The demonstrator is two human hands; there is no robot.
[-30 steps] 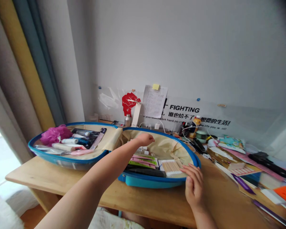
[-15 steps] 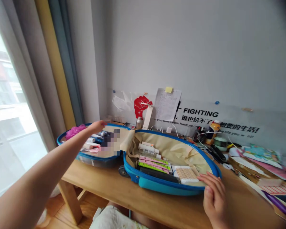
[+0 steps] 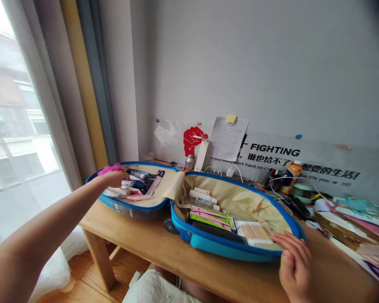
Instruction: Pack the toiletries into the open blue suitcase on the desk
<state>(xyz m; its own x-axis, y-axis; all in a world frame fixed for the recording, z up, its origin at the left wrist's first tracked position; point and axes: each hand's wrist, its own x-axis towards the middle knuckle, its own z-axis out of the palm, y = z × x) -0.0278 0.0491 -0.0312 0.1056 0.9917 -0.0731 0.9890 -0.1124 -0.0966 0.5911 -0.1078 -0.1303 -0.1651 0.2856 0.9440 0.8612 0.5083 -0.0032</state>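
Lying inside suitcase [image 3: 227, 250]: pink puff [image 3: 109, 168]

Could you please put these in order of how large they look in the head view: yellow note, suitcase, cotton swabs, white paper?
1. Suitcase
2. White paper
3. Cotton swabs
4. Yellow note

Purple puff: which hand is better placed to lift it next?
Left, probably: the left hand is close by the puff, while the right hand is across the suitcase, at its rim near the swabs.

Suitcase [image 3: 227, 249] — blue rim [image 3: 262, 193], beige lining [image 3: 236, 195]; puff [image 3: 109, 169] magenta — packets [image 3: 211, 216] pink, lime-green.
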